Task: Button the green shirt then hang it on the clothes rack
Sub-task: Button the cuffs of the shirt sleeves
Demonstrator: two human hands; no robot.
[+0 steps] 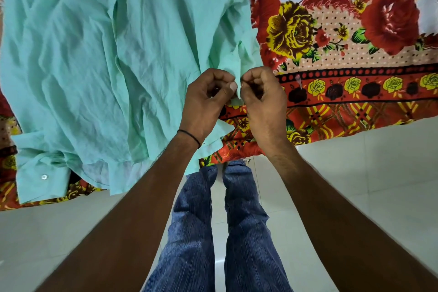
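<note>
The green shirt (94, 54) lies spread and wrinkled on the floral bedsheet (331, 31), with its lower edge overhanging the bed. At the shirt's right side, the left hand (206, 102) and right hand (264, 102), fingers curled, both pinch one raised fold of fabric. Jeans (237, 220) stand on the tiled floor (355, 173) below.

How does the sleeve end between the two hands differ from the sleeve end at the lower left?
The held sleeve end is pinched between the left hand and the right hand; the lower left sleeve end lies spread out, touched by no hand. The lower left sleeve end shows a white button; on the held sleeve end no button is visible. Both belong to one green shirt.
</note>
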